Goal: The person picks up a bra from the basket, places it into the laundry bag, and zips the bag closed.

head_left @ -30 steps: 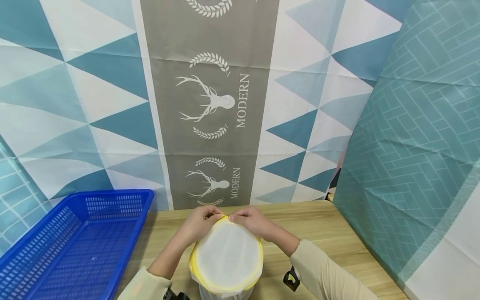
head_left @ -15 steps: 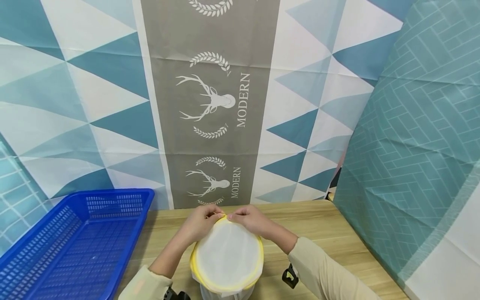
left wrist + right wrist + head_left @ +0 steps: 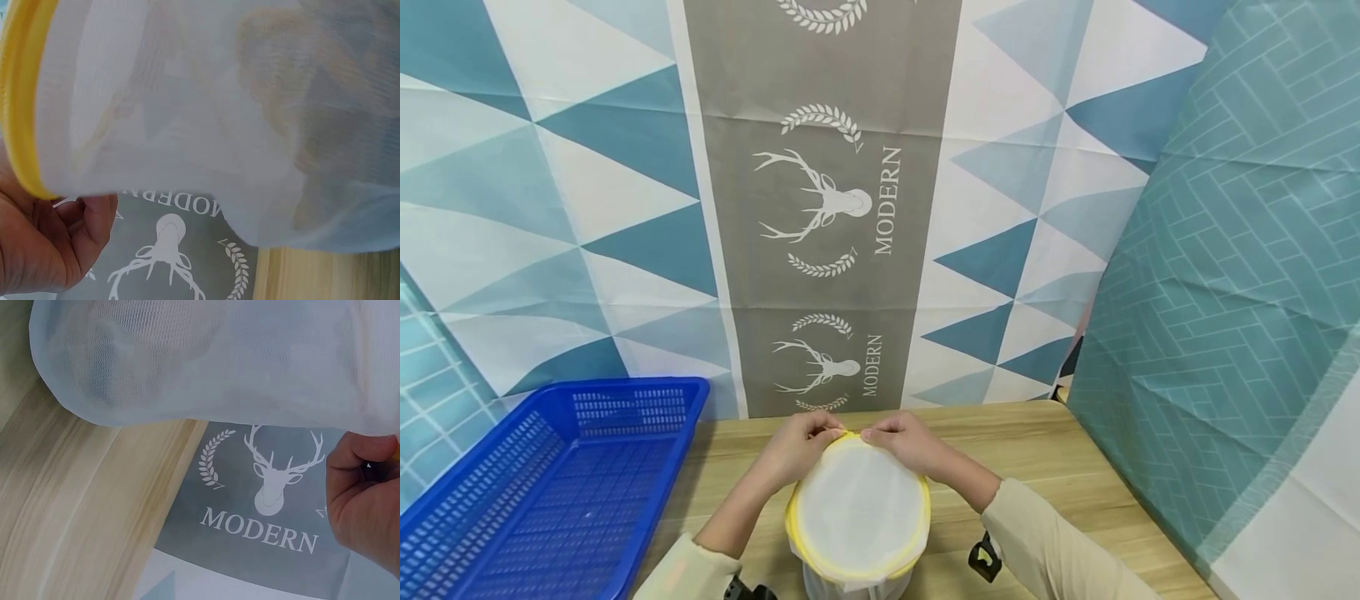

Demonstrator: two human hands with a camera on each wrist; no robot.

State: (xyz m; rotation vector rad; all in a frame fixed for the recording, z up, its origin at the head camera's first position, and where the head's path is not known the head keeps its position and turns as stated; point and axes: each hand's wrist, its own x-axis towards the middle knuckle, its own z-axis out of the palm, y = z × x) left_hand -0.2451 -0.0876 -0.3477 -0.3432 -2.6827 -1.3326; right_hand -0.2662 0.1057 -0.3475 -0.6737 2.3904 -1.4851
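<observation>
A white mesh laundry bag with a yellow zipper edge stands upright on the table, its round white top facing up. At the far side of that edge, my left hand pinches the yellow rim with thumb and fingers. Close beside it on the right, my right hand pinches the same rim. In the left wrist view the mesh shows blurred brownish and grey shapes through it; what they are cannot be made out. The right wrist view has the bag's side above my curled right fingers.
A blue plastic basket with perforated sides is at the left. The wooden table ends at a patterned backdrop behind and a teal sheet on the right.
The bag's top has shifted slightly to the right. My two thumbs came closer together, then drew a little apart along the rim; both hands keep their pinch.
</observation>
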